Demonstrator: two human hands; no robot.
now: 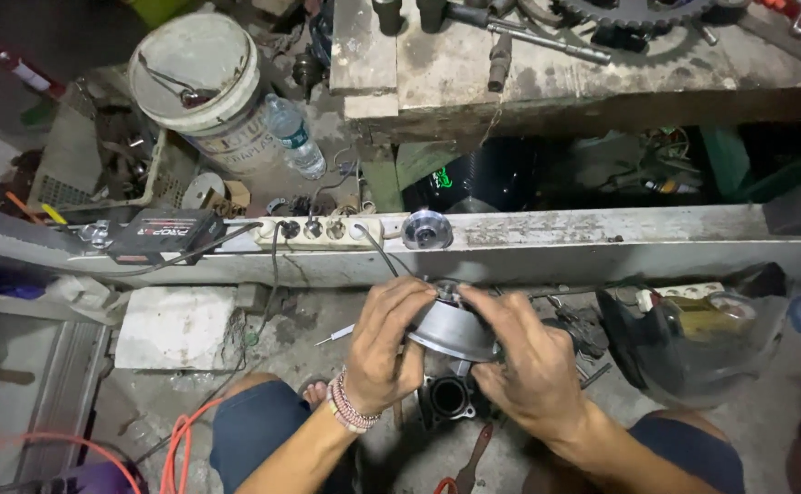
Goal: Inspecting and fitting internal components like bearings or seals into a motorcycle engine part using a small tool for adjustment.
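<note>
Head view, looking down past my knees: both my hands are closed around a round grey metal part [451, 329], a shallow dish-shaped casting, held in the air above the floor and just in front of the long pale metal beam [602, 240]. My left hand [384, 346] wraps its left edge, fingers curled over the rim and thumb underneath, so that hand is clamped on the part. My right hand [521, 361] covers the right side, with its fingertips meeting near the small hub at the top; it is also gripping, though I cannot tell how firmly the thumb presses, since it is hidden behind the casting.

To do this well, I judge that I should keep the left hand as the steady holder and let the right fingertips do the fine work at the hub, with the part kept level so nothing small drops out. Directly below sits a dark cylinder block [449, 399] on the floor, and a thin screwdriver [336, 335] lies near my left wrist, so I should not swing the casting outward.

On the beam rest a white power strip [318, 231], a black boxed device [165, 234] and a shiny round bearing-like piece [426, 230]. A dark helmet [693, 334] lies to my right, and an orange cable [177, 444] curls by my left knee.
</note>
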